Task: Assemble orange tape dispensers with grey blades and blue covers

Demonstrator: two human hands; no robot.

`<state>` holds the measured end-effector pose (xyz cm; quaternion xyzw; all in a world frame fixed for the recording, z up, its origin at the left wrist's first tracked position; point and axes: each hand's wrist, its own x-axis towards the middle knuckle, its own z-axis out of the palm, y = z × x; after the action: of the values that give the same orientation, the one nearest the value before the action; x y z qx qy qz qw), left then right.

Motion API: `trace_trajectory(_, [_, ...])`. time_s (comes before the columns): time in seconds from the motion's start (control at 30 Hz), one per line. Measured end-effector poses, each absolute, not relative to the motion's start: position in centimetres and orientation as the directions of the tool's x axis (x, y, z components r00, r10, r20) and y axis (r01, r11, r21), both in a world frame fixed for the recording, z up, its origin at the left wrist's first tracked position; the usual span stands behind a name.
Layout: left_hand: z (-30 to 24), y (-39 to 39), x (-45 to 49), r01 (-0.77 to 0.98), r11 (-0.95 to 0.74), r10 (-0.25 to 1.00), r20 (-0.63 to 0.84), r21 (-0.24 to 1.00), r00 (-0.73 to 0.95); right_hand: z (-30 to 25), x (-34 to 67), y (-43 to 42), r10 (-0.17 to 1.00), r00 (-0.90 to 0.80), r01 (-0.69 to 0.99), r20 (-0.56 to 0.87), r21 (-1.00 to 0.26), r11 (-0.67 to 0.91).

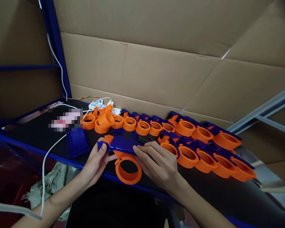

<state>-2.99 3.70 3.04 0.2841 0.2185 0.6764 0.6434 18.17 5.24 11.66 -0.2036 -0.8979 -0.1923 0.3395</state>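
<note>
My left hand [98, 160] grips the left end of a blue plastic plate [123, 144], thumb on top. Joined to this plate is an orange plastic ring holder [130, 180], whose round opening hangs below it over the table's front edge. The fingers of my right hand [158, 163] are closed on the plate's right end. A dark, rod-like thing [142, 140] shows just behind my right fingers; whether the hand holds it I cannot tell. Left of my hands lies a stack of blue plates [78, 144].
Orange rings with blue plates [205, 160] stand in rows at the right. Several bare orange rings [104, 122] sit at the back left. Behind them is a white power strip [95, 104]. A white cable [44, 171] hangs over the front edge. Cardboard [142, 63] walls the back.
</note>
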Motion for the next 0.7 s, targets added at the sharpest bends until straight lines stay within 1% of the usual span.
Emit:
trace_trajectory(0.13, [3.1, 3.6, -2.9, -0.72, -0.089, 0.993, 0.117, 0.688, -0.011, 11.5, 18.2, 5.4, 0.249, -0.682, 0.518, 0.687, 0.213, 0.828])
trace_trajectory(0.27, [3.2, 3.5, -2.8, -0.702, -0.102, 0.993, 0.116, 0.705, -0.027, 10.9, 18.3, 5.3, 0.239, -0.713, 0.513, 0.659, 0.257, 0.819])
trace_trajectory(0.33, [3.2, 3.3, -2.8, -0.661, -0.099, 0.995, 0.092, 0.744, -0.045, 10.7, 18.4, 5.1, 0.262, -0.719, 0.517, 0.644, 0.244, 0.82])
trace_trajectory(0.37, [3.3, 3.2, -2.8, -0.637, -0.099, 0.995, 0.081, 0.765, -0.057, 10.8, 18.5, 4.9, 0.289, -0.714, 0.524, 0.638, 0.213, 0.825])
trace_trajectory(0.43, [3.5, 3.0, -2.8, -0.601, -0.109, 0.994, 0.082, 0.792, -0.072, 11.4, 18.7, 4.5, 0.376, -0.697, 0.531, 0.61, 0.088, 0.843])
trace_trajectory(0.53, [4.0, 2.7, -2.9, -0.58, -0.148, 0.988, 0.146, 0.801, -0.05, 12.7, 18.9, 4.1, 0.528, -0.697, 0.485, 0.485, -0.224, 0.845])
trace_trajectory(0.6, [4.3, 2.3, -3.1, -0.537, -0.195, 0.978, 0.207, 0.82, -0.04, 13.1, 18.8, 4.3, 0.613, -0.677, 0.447, 0.408, -0.434, 0.782])
trace_trajectory(0.7, [4.7, 1.7, -3.4, -0.398, -0.252, 0.963, 0.267, 0.882, -0.019, 12.6, 18.1, 4.9, 0.735, -0.594, 0.394, 0.328, -0.678, 0.62])
